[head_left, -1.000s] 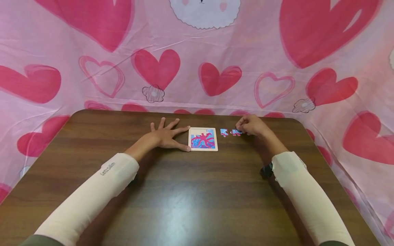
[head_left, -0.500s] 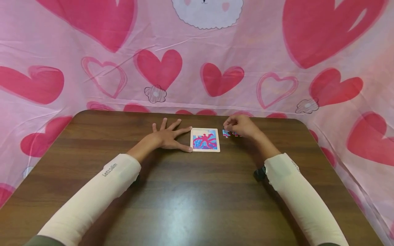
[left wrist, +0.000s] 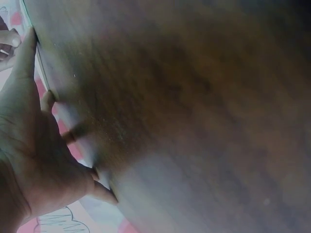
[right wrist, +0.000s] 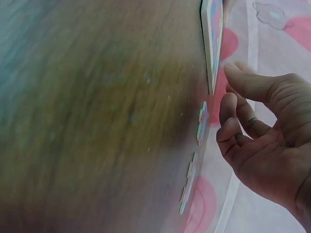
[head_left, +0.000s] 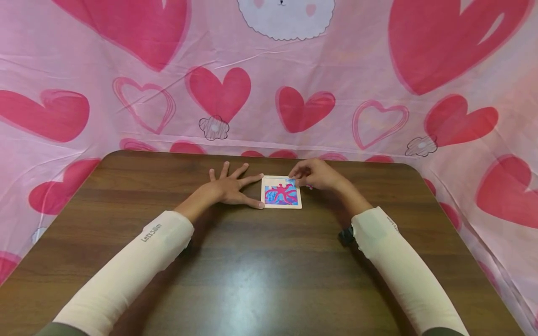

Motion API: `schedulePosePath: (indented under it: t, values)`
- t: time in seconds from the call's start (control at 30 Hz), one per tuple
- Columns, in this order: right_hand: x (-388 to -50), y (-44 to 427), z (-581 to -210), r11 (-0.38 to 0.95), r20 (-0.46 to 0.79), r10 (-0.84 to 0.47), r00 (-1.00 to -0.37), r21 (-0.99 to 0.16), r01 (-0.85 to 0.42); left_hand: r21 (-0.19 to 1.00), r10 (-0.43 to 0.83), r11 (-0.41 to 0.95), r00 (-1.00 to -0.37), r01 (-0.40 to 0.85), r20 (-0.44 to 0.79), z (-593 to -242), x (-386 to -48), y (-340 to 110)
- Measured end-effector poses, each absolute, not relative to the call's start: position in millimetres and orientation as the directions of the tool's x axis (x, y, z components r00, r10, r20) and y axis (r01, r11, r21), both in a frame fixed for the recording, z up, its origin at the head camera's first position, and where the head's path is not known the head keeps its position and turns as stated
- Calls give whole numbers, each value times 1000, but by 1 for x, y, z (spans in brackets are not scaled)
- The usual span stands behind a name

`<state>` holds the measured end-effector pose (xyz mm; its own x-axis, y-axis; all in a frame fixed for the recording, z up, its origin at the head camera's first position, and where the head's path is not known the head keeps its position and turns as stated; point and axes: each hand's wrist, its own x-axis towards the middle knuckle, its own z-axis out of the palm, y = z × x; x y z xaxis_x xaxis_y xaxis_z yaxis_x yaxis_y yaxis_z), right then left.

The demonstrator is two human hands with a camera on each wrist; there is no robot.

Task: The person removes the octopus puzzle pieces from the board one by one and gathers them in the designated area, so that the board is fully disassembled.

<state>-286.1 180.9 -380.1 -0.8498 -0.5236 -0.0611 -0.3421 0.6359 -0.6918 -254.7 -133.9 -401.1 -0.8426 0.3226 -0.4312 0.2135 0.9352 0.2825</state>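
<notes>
A small square puzzle board [head_left: 283, 193] with a pink octopus on blue lies on the table, light wood showing along its upper left. My left hand [head_left: 229, 189] spreads its fingers on the table, with thumb and index fingertips at the board's left edge. My right hand [head_left: 320, 175] is at the board's upper right corner, thumb and index finger close together; no piece shows between them. In the right wrist view, one loose puzzle piece [right wrist: 202, 124] lies beside the board and a longer-looking loose puzzle piece [right wrist: 188, 184] farther off. The right hand mostly hides them from the head view.
The brown wooden table [head_left: 248, 266] extends from the board toward me and to both sides. A pink cloth [head_left: 260, 60] printed with hearts hangs behind the far edge and along the sides.
My right hand has moved left, from the loose pieces to the board's upper right corner. My left hand has stayed at the board's left edge.
</notes>
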Motion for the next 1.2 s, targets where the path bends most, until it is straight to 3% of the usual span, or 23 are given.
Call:
schedulePosePath:
  t: [0.27,0.77,1.2]
  values:
    - [-286,176,-380,631,-74,-573,-816,-676,-382,285,319,936,-840,207,-439,-404,-256,-132]
    - [-291,173,-384,690,-119,-574,-810,-602,-401,285,328,933,-845,220,-422,-396,-244,-131]
    - [-298,165,-373,736,-250,-609,-753,-531,-420,285,332,931,-851,228,-406,-394,-240,-132]
